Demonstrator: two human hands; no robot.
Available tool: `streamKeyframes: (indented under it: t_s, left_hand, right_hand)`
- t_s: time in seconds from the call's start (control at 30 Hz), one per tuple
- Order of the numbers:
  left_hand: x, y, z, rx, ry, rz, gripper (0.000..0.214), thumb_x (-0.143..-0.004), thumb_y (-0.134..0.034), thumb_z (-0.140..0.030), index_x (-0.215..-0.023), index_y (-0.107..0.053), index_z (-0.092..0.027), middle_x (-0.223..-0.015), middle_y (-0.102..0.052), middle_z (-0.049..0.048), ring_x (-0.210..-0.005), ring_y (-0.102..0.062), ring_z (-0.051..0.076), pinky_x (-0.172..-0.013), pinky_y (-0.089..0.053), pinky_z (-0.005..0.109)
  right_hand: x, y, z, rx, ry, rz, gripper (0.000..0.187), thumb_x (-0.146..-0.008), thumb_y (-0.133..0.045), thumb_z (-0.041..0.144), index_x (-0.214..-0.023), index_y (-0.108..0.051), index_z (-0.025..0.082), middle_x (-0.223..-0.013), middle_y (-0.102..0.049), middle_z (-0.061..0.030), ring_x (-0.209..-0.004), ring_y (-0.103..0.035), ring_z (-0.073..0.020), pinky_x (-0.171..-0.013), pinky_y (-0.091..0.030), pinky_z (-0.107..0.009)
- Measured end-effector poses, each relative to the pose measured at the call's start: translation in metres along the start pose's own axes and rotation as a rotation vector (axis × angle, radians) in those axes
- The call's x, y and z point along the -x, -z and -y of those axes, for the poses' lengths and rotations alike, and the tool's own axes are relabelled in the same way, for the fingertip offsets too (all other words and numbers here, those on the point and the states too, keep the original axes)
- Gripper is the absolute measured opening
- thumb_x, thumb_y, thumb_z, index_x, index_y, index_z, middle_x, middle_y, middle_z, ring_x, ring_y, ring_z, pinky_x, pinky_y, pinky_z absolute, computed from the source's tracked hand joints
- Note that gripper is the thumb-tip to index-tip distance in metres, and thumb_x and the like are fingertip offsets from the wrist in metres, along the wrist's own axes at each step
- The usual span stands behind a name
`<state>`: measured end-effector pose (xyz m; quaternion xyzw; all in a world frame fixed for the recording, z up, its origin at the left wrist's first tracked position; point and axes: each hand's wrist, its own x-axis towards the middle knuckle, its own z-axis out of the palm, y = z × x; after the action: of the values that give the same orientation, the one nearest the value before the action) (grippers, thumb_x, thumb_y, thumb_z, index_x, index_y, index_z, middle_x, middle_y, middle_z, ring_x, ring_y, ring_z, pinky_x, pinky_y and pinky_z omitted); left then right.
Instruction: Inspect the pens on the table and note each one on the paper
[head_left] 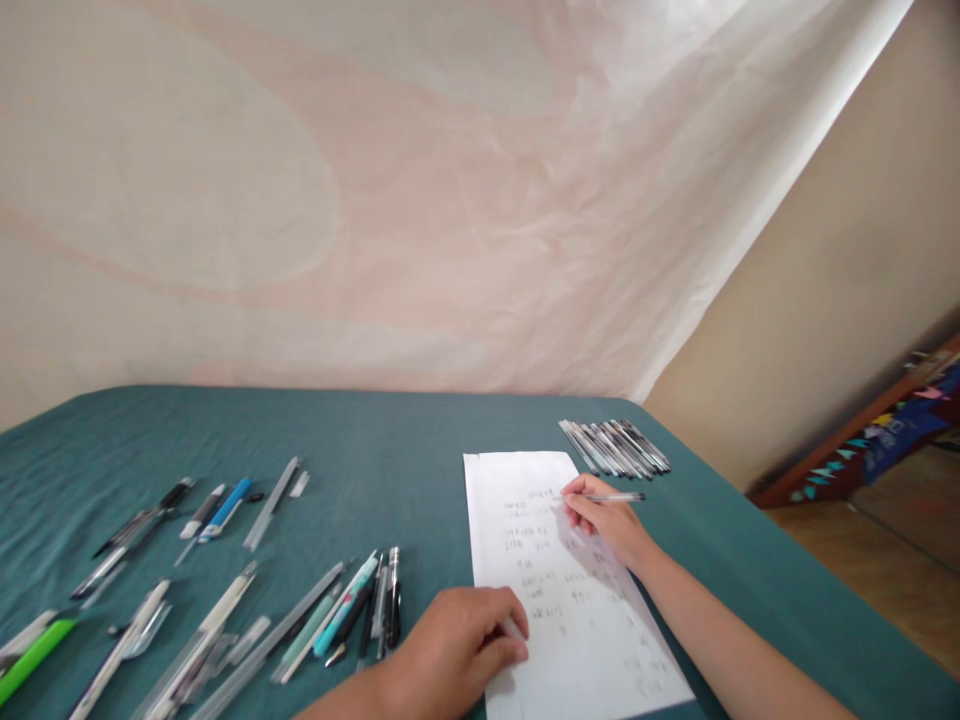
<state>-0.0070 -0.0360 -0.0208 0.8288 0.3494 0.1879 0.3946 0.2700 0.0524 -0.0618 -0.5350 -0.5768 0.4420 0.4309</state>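
A white sheet of paper (555, 640) with several lines of handwriting lies on the table. Near the top of the sheet, my right hand (600, 515) grips a slim pen (619, 497), its tip at the writing and its rear end pointing right. My left hand (469, 645) rests over the sheet's lower left edge, fingers curled and thumb close to the forefinger. A small pale, see-through piece shows between them, but its kind is unclear.
A green cloth covers the table (390, 430). A row of pens (615, 447) lies beyond the sheet at the right. Several scattered pens (349, 605), a blue one (226, 508) and a bright green one (34, 660) lie at the left. A pale curtain (375, 200) hangs behind.
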Motion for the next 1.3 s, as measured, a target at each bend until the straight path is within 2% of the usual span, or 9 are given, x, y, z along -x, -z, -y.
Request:
streamKeyframes:
  t_s: [0.47,0.57,0.73,0.83,0.97,1.03,1.17,1.23,1.3]
  left_hand:
    - [0.002,0.004,-0.006,-0.097,0.005,0.026,0.010,-0.090,-0.051,-0.029,-0.087,-0.056,-0.020,-0.087,-0.065,-0.0006,-0.080,-0.060,0.014,-0.071,-0.041,0.019]
    - [0.006,0.008,-0.025,-0.143,-0.058,0.018,0.012,-0.093,-0.046,-0.028,-0.087,-0.053,-0.020,-0.087,-0.065,0.0010,-0.079,-0.059,0.014,-0.070,-0.042,0.020]
    - [-0.005,0.010,-0.089,-0.166,-0.410,-0.007,0.020,-0.095,-0.041,-0.034,-0.095,-0.054,-0.018,-0.096,-0.063,0.0082,-0.088,-0.058,0.018,-0.081,-0.044,0.026]
    - [-0.021,-0.004,-0.118,-0.243,-0.611,-0.036,0.025,-0.095,-0.041,-0.036,-0.099,-0.056,-0.018,-0.113,-0.060,0.0118,-0.109,-0.052,0.023,-0.097,-0.038,0.035]
    - [-0.034,-0.043,-0.124,-0.286,-0.633,-0.029,0.022,-0.094,-0.043,-0.037,-0.099,-0.059,-0.022,-0.120,-0.060,0.0088,-0.114,-0.052,0.024,-0.102,-0.036,0.038]
    - [-0.037,-0.064,-0.121,-0.266,-0.632,-0.034,0.019,-0.094,-0.043,-0.031,-0.103,-0.058,-0.022,-0.119,-0.061,0.0075,-0.113,-0.054,0.021,-0.103,-0.036,0.036]
    - [-0.045,-0.099,-0.122,-0.175,-0.602,-0.022,0.021,-0.093,-0.045,-0.038,-0.102,-0.056,-0.022,-0.124,-0.059,0.0081,-0.111,-0.056,0.022,-0.104,-0.037,0.036]
    - [-0.046,-0.108,-0.121,-0.104,-0.575,0.060,0.022,-0.092,-0.048,-0.038,-0.102,-0.055,-0.019,-0.117,-0.063,0.0105,-0.109,-0.058,0.022,-0.096,-0.044,0.031]
    - [-0.040,-0.107,-0.115,-0.004,-0.500,0.157,0.019,-0.093,-0.046,-0.036,-0.099,-0.055,-0.020,-0.103,-0.068,0.0070,-0.097,-0.064,0.018,-0.079,-0.051,0.024]
  right_hand:
    - [0.002,-0.004,0.013,-0.028,0.017,-0.052,0.017,-0.078,-0.061,0.035,-0.081,-0.058,0.019,-0.061,-0.060,0.0013,-0.049,-0.050,-0.0109,-0.043,-0.034,-0.021]
    - [0.005,-0.009,0.028,-0.046,0.046,-0.112,0.019,-0.077,-0.060,0.038,-0.082,-0.058,0.020,-0.063,-0.061,0.0008,-0.052,-0.052,-0.0120,-0.043,-0.035,-0.022]
    - [0.031,-0.049,0.072,-0.063,0.064,-0.098,0.013,-0.076,-0.059,0.033,-0.082,-0.059,0.021,-0.060,-0.061,0.0011,-0.046,-0.049,-0.0105,-0.042,-0.035,-0.023]
    - [0.056,-0.086,0.094,-0.137,-0.035,-0.006,0.009,-0.073,-0.062,0.028,-0.079,-0.059,0.022,-0.054,-0.058,0.0027,-0.044,-0.050,-0.0108,-0.039,-0.034,-0.022]
    - [0.081,-0.114,0.114,-0.419,-0.123,-0.029,0.008,-0.073,-0.059,0.028,-0.075,-0.056,0.022,-0.055,-0.055,0.0031,-0.038,-0.045,-0.0090,-0.033,-0.023,-0.020]
    - [0.086,-0.116,0.121,-0.549,-0.125,-0.069,0.009,-0.072,-0.060,0.028,-0.076,-0.056,0.021,-0.055,-0.053,0.0036,-0.040,-0.044,-0.0079,-0.034,-0.021,-0.019]
    - [0.081,-0.110,0.120,-0.649,-0.132,-0.071,0.013,-0.070,-0.062,0.029,-0.078,-0.056,0.020,-0.060,-0.052,0.0030,-0.045,-0.043,-0.0070,-0.036,-0.020,-0.018]
    - [0.070,-0.102,0.113,-0.630,-0.122,-0.106,0.016,-0.070,-0.062,0.031,-0.079,-0.055,0.020,-0.060,-0.050,0.0031,-0.045,-0.043,-0.0072,-0.036,-0.020,-0.018]
    - [0.054,-0.087,0.104,-0.557,-0.066,-0.194,0.018,-0.071,-0.061,0.034,-0.080,-0.054,0.020,-0.060,-0.048,0.0036,-0.045,-0.041,-0.0071,-0.036,-0.021,-0.019]
